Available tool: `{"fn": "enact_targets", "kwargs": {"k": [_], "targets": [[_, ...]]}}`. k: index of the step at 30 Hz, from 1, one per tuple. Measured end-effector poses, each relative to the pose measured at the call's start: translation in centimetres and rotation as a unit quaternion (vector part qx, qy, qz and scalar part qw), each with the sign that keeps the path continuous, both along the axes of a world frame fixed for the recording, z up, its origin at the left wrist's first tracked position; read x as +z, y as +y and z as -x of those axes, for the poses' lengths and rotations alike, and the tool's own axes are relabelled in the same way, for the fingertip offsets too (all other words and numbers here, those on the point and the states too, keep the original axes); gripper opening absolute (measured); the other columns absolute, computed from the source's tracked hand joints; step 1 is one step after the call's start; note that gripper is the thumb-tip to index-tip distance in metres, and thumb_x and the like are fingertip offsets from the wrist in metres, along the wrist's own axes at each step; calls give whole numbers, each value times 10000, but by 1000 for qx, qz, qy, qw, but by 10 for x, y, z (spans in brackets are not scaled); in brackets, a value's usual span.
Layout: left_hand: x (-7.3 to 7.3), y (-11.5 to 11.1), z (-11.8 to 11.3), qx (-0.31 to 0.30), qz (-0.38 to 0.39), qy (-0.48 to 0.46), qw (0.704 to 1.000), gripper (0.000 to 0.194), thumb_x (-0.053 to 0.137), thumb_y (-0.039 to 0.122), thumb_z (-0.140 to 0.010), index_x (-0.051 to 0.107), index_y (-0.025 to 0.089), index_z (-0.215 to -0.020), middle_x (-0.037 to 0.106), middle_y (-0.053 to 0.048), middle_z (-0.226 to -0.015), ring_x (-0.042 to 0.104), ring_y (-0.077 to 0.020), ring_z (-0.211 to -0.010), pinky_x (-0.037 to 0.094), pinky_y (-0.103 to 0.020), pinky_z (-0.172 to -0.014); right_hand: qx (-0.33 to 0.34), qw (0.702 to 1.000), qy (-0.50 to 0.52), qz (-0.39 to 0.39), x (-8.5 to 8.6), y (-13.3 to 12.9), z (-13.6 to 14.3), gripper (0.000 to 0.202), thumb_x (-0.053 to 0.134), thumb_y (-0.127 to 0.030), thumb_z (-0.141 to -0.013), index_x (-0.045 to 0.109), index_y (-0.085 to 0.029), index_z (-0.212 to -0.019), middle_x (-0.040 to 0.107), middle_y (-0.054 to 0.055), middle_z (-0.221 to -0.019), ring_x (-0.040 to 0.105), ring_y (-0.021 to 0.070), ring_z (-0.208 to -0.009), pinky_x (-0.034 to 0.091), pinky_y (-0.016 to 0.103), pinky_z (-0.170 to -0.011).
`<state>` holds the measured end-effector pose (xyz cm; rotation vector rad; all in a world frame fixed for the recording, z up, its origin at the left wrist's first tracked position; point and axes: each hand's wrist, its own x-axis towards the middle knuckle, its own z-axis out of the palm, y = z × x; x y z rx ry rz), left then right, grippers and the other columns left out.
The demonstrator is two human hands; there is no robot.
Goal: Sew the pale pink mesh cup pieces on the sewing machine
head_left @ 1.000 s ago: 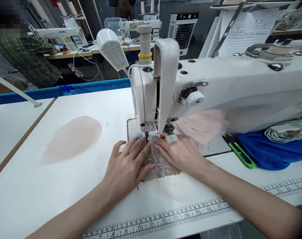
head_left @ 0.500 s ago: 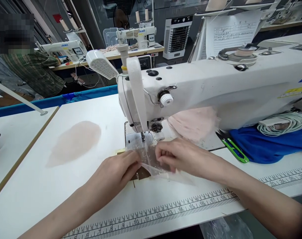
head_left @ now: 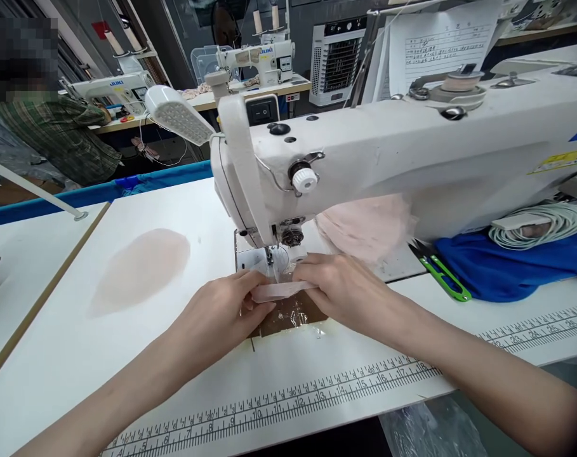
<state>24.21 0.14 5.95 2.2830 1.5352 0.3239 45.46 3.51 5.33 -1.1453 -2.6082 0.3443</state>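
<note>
A strip of sheer pale pink fabric [head_left: 281,291] stretches between my hands, just in front of the presser foot [head_left: 269,256] of a white sewing machine [head_left: 364,143]. My left hand [head_left: 231,301] pinches its left end, thumb below and fingers above. On the other side my right hand [head_left: 333,282] closes on the right end, its fingertips partly hidden. Part of the fabric runs back toward the needle. Beneath it lies a brown, shiny taped patch [head_left: 295,314] on the table. A sheer pink leaf-shaped piece [head_left: 143,270] lies flat to the left.
A pile of pink sheer fabric [head_left: 367,225] sits under the machine arm. Green thread snips [head_left: 443,276], blue cloth [head_left: 497,270] and a coiled pale cord [head_left: 540,230] lie at right. A printed ruler [head_left: 288,406] runs along the front edge. A person [head_left: 54,133] works at the back left.
My right hand has lifted the loose fabric end and moved slightly left and back; the strip now spans taut between both hands. The view has shifted slightly.
</note>
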Motion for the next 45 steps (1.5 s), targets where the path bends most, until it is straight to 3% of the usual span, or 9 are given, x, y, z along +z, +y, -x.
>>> {"fn": "enact_targets", "kwargs": {"k": [4,8,12,21,28,32,35,39,45], "targets": [[-7,17,0,-29,-47,29,998,245,496,226,-881,654,223,-1068,609,-11,-761,558,-118,-561,419,-230,-501,20,993,81,-80,-5,4,0,212,466,-37,-781,650,-132,-829,582,53,-803,498,124,-661,317,236,-522],[-9,31,1,-47,-49,21,997,343,434,254,-921,597,192,-625,497,4,-605,434,-89,-477,320,-232,-455,28,979,142,-144,-9,9,2,247,448,-148,-920,620,-133,-745,555,50,-760,496,134,-688,352,249,-556],[-9,36,5,-52,0,-8,999,371,461,281,-914,475,176,-558,452,15,-609,405,-85,-512,304,-242,-486,26,965,170,-198,-12,13,2,322,428,-222,-976,582,-134,-707,536,38,-705,466,124,-632,347,252,-536],[-3,23,4,-41,95,-129,986,489,427,407,-946,399,164,-522,360,22,-662,338,-75,-525,301,-245,-476,43,968,194,-151,-12,8,4,222,513,-152,-914,645,-113,-740,581,34,-687,479,116,-597,344,240,-523],[-29,8,8,-140,-51,-108,983,292,436,247,-955,682,184,-810,490,-10,-737,464,-104,-630,390,-247,-573,60,995,74,-20,-8,1,3,95,602,-104,-799,664,-161,-755,620,4,-730,523,119,-644,273,240,-503],[-39,-4,8,-198,-228,4,953,260,449,196,-929,686,195,-1036,551,-37,-743,493,-165,-691,424,-332,-667,77,997,4,-28,-13,-3,5,147,648,-54,-736,641,-170,-646,608,-12,-655,516,123,-621,218,261,-479],[-40,-16,5,-190,-335,89,919,261,481,135,-902,678,168,-1072,652,-59,-839,541,-200,-771,422,-397,-792,99,991,5,-86,-16,-7,7,172,653,-39,-726,651,-178,-623,630,1,-683,550,158,-726,313,276,-556],[-44,-27,4,-167,-350,132,912,280,504,138,-907,639,150,-1152,634,-105,-1232,554,-260,-1112,375,-441,-948,132,982,25,-130,-18,-10,6,112,661,-81,-767,684,-174,-708,699,29,-875,581,204,-921,397,328,-759],[-53,-28,8,-161,-319,114,927,282,482,183,-941,615,162,-1189,614,-114,-1273,546,-239,-1214,247,-508,-1123,136,984,20,-110,-23,-11,6,101,669,-71,-779,694,-168,-794,729,6,-834,623,166,-764,413,337,-814]]}}
